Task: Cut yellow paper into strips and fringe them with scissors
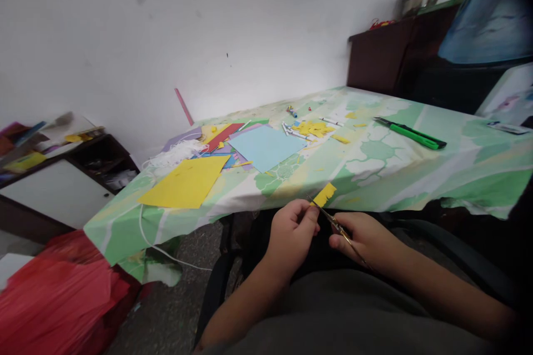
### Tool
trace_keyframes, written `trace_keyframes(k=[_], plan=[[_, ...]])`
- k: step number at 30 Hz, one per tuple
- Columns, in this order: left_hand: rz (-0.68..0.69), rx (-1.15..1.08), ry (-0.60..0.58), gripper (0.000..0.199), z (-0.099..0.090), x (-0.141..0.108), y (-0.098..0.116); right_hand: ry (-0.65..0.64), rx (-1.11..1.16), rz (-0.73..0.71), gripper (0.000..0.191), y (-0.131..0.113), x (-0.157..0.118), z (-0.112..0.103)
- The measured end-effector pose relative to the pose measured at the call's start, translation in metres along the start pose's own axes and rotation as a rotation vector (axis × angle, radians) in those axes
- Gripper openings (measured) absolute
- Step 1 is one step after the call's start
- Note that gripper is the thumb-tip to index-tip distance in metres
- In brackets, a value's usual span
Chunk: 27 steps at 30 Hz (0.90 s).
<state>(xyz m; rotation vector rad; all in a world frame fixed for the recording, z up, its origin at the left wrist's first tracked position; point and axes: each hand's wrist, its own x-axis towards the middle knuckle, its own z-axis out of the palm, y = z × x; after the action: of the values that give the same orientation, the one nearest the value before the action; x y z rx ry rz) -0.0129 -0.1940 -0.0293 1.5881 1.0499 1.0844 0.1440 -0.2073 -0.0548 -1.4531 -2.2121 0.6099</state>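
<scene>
Between thumb and fingers, my left hand [295, 233] pinches a small strip of yellow paper [325, 194] with a notched edge. My right hand [366, 238] is closed on a pair of gold-handled scissors [341, 231], whose blades reach across to the paper by my left fingertips. Both hands are in front of the table's near edge, above my lap. Whether the blades are parted is too small to tell. Farther back on the table lies a heap of yellow paper scraps [313, 128], with several white marker-like sticks beside it.
A patterned green cloth covers the table [325, 163]. On it lie a green box cutter [416, 134], a light blue sheet [266, 147], a yellow sheet [185, 182] and tangled white string [179, 153]. A red plastic bag [70, 294] is at lower left.
</scene>
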Motion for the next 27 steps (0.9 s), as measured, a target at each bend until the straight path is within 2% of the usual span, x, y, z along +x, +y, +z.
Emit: trace_keyframes(k=[11, 20, 27], plan=[[-0.102, -0.081, -0.008, 0.016, 0.0039, 0.0024, 0.0002, 0.014, 0.007, 0.012, 0.039, 0.0047, 0.0002, 0.0006], [-0.098, -0.192, -0.019, 0.013, 0.0053, 0.0035, -0.0048, 0.033, 0.012, -0.009, 0.029, 0.0039, -0.0022, 0.0036], [-0.094, -0.099, -0.1, 0.019, 0.0034, 0.0029, -0.0027, 0.02, -0.013, 0.01, 0.032, 0.0039, -0.0035, 0.0029]])
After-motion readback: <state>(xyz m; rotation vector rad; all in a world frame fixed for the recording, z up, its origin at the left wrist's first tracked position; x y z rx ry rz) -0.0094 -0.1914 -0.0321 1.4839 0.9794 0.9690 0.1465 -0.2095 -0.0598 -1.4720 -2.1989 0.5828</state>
